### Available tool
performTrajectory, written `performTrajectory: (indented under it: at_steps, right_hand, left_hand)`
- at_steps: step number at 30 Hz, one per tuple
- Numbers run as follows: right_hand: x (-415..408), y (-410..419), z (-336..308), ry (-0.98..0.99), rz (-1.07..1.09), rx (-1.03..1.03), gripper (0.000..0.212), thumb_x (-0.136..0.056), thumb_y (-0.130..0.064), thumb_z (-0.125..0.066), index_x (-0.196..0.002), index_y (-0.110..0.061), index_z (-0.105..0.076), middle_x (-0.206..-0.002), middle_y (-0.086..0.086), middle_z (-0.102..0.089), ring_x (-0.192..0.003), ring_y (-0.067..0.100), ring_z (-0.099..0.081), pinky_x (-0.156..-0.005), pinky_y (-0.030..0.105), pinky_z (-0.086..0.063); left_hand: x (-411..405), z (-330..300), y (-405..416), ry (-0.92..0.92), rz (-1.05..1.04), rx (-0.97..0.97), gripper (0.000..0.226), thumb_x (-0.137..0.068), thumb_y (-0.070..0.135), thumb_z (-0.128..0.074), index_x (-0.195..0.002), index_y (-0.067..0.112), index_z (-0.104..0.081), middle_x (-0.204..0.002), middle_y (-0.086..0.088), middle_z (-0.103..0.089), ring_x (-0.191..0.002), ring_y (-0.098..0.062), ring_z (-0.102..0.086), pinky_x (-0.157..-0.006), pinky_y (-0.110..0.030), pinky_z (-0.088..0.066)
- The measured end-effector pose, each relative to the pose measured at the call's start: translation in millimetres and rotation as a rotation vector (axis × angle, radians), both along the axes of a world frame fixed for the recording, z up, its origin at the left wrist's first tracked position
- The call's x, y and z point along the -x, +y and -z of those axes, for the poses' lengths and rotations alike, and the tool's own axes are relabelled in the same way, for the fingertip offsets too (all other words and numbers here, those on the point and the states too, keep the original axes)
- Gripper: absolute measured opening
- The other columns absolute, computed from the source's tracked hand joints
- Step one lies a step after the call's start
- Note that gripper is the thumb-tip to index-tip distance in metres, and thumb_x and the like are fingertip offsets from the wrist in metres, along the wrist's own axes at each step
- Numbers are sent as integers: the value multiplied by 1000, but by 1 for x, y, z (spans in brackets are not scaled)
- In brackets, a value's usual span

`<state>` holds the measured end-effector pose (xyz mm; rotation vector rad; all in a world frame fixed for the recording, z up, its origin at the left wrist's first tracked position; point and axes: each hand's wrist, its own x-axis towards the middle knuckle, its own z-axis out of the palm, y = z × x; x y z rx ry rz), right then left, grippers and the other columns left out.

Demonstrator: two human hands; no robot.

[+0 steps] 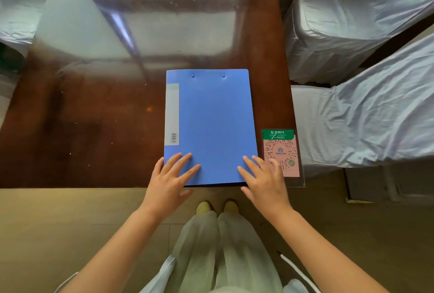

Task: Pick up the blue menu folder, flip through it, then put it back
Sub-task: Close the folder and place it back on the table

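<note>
The blue menu folder (209, 125) lies closed and flat on the glossy brown table (94, 128), its near edge at the table's front edge. A pale label strip with a barcode runs along its left side. My left hand (170, 181) rests with spread fingers on the folder's near left corner. Over the near right corner lies my right hand (264, 183), fingers also spread, thumb below the table edge. Neither hand grips the folder.
A pink and green QR-code card (280, 151) in a clear sleeve lies just right of the folder. Two chairs (352, 34) draped in white covers stand right of the table. Another covered chair (14, 10) sits at far left. Tan floor lies below me.
</note>
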<state>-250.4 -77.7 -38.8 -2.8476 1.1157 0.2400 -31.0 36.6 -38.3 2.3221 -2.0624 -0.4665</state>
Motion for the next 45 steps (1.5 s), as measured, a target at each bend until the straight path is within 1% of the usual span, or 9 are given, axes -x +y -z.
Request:
performTrajectory:
  at_steps: [3,6,11,17,23,33,39,45]
  right_hand:
    - [1,-6,2,-21,-30,6,62,-60,-41,-82,-114,-17,-65,-120,9,-67,-114,27,-60,-95,50,-45]
    - [4,-7,5,-34,-63,6,58,-62,-42,-81,-111,-15,-67,-116,9,-69,-111,25,-62,-97,48,-44]
    - [11,-10,7,-67,-86,14,54,-59,-42,-83,-105,-17,-70,-112,8,-71,-106,25,-65,-94,48,-46]
    - [15,-12,9,-120,-98,21,51,-56,-38,-85,-101,-17,-71,-108,8,-72,-102,25,-67,-93,48,-47]
    - [20,-14,10,-158,-109,22,47,-59,-34,-85,-100,-16,-71,-109,8,-72,-102,24,-67,-94,47,-46]
    - [24,-16,12,-173,-128,23,44,-62,-33,-83,-101,-15,-71,-110,8,-72,-103,25,-66,-93,48,-46]
    - [26,-17,14,-192,-155,33,43,-63,-33,-82,-101,-15,-71,-109,7,-72,-103,24,-66,-94,46,-46]
    - [28,-19,18,-213,-184,45,42,-64,-33,-81,-100,-14,-71,-108,7,-73,-102,23,-66,-93,45,-46]
  left_hand:
    - [-5,3,-4,-10,25,7,62,-62,25,-84,-120,23,-61,-131,-15,-58,-121,-38,-51,-95,-59,-43]
    - [-7,4,-5,-30,53,9,61,-60,26,-85,-117,24,-63,-128,-15,-60,-117,-37,-54,-92,-57,-46]
    - [-7,8,-3,-53,81,23,64,-59,29,-85,-118,25,-62,-128,-14,-60,-117,-36,-55,-91,-57,-46]
    - [-7,10,-3,-31,78,47,61,-58,30,-86,-115,25,-63,-126,-13,-62,-115,-37,-56,-91,-57,-46]
    - [-7,12,-4,-26,90,66,60,-58,31,-86,-114,26,-64,-125,-13,-62,-114,-36,-57,-91,-57,-45]
    - [-7,16,-3,-34,101,100,60,-59,31,-85,-114,26,-64,-125,-13,-62,-114,-36,-57,-92,-56,-43]
    - [-8,18,-3,-39,106,94,59,-60,33,-84,-115,27,-63,-126,-12,-61,-115,-36,-56,-93,-57,-43]
    - [-12,17,-3,-50,135,92,57,-63,35,-82,-116,29,-63,-129,-11,-59,-116,-34,-55,-94,-54,-41]
